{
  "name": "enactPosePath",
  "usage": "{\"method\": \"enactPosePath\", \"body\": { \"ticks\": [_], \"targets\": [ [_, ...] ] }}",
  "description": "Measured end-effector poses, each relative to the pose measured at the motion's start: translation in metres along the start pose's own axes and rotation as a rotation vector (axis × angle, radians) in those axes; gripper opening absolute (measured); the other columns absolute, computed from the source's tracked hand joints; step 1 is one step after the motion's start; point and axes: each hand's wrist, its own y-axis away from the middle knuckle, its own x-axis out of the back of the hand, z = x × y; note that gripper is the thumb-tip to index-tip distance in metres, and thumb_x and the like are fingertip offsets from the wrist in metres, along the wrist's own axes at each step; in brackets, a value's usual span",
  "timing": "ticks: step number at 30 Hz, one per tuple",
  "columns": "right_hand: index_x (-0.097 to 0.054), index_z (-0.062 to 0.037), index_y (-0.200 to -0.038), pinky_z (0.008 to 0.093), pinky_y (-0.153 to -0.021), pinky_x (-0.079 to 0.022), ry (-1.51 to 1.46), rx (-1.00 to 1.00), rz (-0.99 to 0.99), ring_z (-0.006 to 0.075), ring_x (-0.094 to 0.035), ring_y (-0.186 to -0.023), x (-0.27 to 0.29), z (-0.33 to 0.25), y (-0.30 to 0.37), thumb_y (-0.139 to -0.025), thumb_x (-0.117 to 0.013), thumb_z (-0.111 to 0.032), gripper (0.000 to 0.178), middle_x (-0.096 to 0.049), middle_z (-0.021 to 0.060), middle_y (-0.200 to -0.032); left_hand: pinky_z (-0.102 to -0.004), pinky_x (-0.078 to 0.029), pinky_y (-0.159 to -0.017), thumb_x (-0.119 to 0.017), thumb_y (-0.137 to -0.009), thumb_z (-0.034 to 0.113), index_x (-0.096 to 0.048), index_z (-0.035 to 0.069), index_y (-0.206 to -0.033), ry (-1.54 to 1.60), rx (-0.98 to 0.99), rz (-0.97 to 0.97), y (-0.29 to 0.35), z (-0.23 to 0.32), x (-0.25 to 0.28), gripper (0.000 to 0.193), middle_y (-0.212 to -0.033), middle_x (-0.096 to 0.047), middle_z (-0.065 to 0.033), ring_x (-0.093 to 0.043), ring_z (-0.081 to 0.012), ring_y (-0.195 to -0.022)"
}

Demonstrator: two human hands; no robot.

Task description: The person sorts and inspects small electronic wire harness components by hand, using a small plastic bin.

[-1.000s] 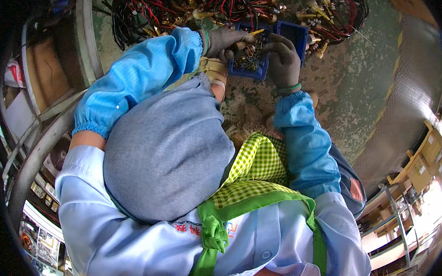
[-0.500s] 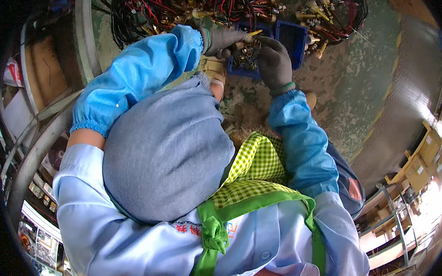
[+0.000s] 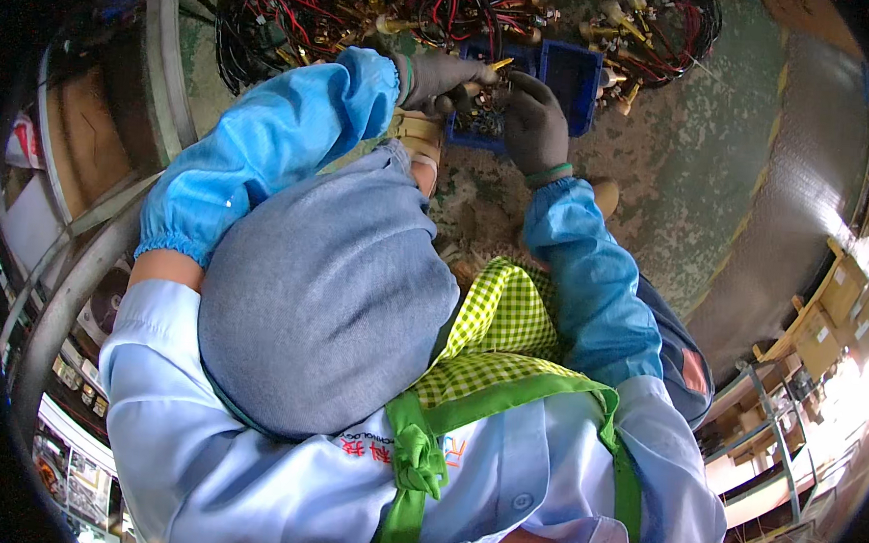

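My left hand (image 3: 442, 83), in a dark grey glove, is closed around a small brass-coloured fitting (image 3: 502, 65) whose pointed tip shows past the fingertips. Close against it, my right hand (image 3: 537, 127), in the same kind of glove, has its fingers curled in at the fitting's near end. What those fingers pinch is too small and covered to make out. Both hands hover over a blue bin (image 3: 475, 141) that contains many small metal parts. Beside it, to the right, stands a second blue bin (image 3: 588, 93), its inside dark.
Beyond the bins lie heaps of black and red cables (image 3: 300, 19) with brass fittings, and another cable bundle (image 3: 697, 35) at the far right. A curved grey metal frame (image 3: 165, 61) rises on the left. Cardboard boxes (image 3: 829, 332) sit on shelving at the right.
My right hand has shifted very slightly to the left, its fingers still at the fitting. My left hand keeps its hold, nearly still.
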Motion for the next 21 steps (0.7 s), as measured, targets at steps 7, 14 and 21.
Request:
{"method": "enactPosePath", "body": {
  "ticks": [7,14,21],
  "targets": [
    [-0.064,-0.0094,-0.095,0.0430,-0.085,-0.048,0.001,0.005,0.002,0.0352,-0.052,-0.104,-0.005,0.009,0.001,-0.070,-0.059,-0.005,0.026,-0.053,0.0143,-0.119,-0.0218,-0.027,-0.035,-0.056,-0.080,0.048,-0.053,0.011,-0.098,0.073,-0.044,-0.059,-0.004,-0.004,0.002,0.041,-0.062,-0.040,0.0014,-0.032,-0.0067,-0.039],
    [-0.059,-0.0078,-0.108,0.0427,-0.086,-0.048,-0.017,-0.066,-0.047,0.0363,-0.053,-0.103,0.002,-0.007,0.001,-0.075,-0.058,-0.010,0.033,-0.053,0.0170,-0.115,-0.0213,-0.028,-0.036,-0.056,-0.080,0.049,-0.055,0.012,-0.091,-0.015,-0.088,-0.013,-0.004,-0.005,0.000,0.039,-0.063,-0.042,0.0040,-0.034,-0.0056,-0.042],
    [-0.060,-0.0086,-0.110,0.0417,-0.086,-0.048,-0.091,-0.248,-0.122,0.0348,-0.054,-0.104,-0.008,0.006,0.003,-0.081,-0.055,-0.012,0.030,-0.052,0.0160,-0.118,-0.0261,-0.042,-0.053,-0.054,-0.083,0.052,-0.057,0.010,-0.107,-0.115,-0.268,-0.029,-0.018,-0.018,0.000,0.049,-0.078,-0.054,0.0000,-0.048,-0.0082,-0.061]
  ]
}}
